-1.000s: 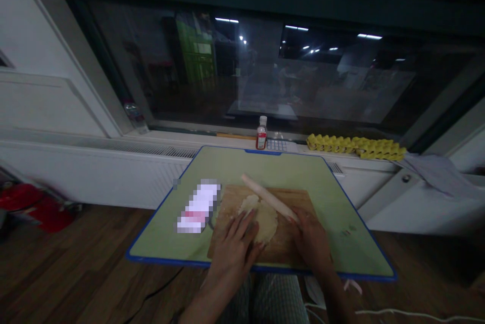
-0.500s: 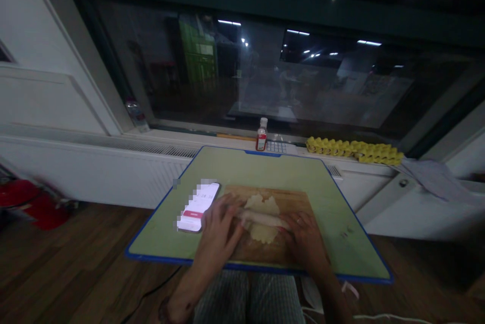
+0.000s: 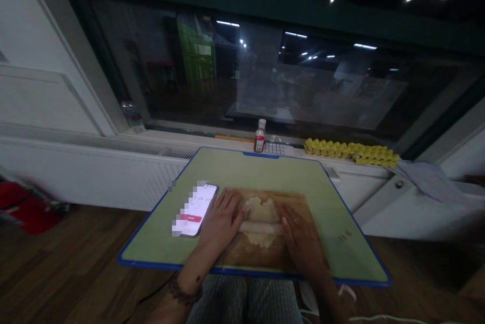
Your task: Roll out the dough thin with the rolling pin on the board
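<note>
A pale rolling pin (image 3: 261, 228) lies crosswise over a flattened, ragged-edged sheet of dough (image 3: 261, 209) on a wooden board (image 3: 271, 262). My left hand (image 3: 223, 218) rests flat over the pin's left end, fingers stretched forward. My right hand (image 3: 301, 238) lies over the right end, its fingers also straight and pointing ahead. Both palms hide the pin's ends. Dough shows in front of the pin and behind it. A lit phone (image 3: 199, 210) lies just left of my left hand.
The board sits on a small green table (image 3: 227, 167) with a blue rim. Behind it, the window sill holds a small red-labelled bottle (image 3: 259, 136), yellow egg cartons (image 3: 350, 152) and a clear plastic bottle (image 3: 132, 116). A red fire extinguisher (image 3: 30, 207) stands on the floor at left.
My fingers have gone from curled around the pin's ends to stretched out flat over them. The pin has rolled slightly toward me and now lies straighter across the dough.
</note>
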Motion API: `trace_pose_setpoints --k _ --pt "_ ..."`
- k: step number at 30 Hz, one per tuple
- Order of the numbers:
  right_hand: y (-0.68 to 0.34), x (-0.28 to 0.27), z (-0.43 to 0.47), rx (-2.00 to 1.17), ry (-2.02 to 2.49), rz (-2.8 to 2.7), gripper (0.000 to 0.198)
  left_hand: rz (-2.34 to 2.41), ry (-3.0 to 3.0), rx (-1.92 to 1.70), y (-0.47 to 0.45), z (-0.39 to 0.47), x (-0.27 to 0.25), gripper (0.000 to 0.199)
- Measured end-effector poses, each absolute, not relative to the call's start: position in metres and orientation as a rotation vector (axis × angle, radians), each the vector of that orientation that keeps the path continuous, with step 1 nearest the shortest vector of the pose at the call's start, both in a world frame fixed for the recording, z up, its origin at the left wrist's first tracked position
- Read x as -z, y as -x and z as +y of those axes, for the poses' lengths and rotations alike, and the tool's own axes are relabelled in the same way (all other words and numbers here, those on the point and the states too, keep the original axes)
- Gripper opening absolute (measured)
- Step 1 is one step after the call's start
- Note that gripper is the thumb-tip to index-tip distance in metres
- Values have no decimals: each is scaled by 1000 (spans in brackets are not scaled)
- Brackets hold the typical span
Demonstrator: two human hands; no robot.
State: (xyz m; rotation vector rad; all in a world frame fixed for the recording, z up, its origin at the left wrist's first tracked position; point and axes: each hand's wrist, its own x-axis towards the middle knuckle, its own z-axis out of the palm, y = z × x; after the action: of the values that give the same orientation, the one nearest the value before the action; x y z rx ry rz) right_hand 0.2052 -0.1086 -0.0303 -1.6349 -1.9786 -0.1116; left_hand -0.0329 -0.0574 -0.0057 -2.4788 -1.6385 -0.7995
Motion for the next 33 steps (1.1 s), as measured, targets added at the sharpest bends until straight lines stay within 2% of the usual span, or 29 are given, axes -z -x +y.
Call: trace_pose_setpoints --k 7,15,26,33 --pt "-191 41 -134 352 1639 -1940 48 -1644 2565 771 43 -80 20 44" --pt "-193 51 -174 422 1580 -2017 60 -1517 2584 702 57 -128 28 64" --pt "-185 25 -106 344 1733 -1954 44 -1691 2559 742 38 -53 14 49" --pt "-186 32 -118 377 1703 -1950 44 -1687 2574 674 42 -76 17 51"
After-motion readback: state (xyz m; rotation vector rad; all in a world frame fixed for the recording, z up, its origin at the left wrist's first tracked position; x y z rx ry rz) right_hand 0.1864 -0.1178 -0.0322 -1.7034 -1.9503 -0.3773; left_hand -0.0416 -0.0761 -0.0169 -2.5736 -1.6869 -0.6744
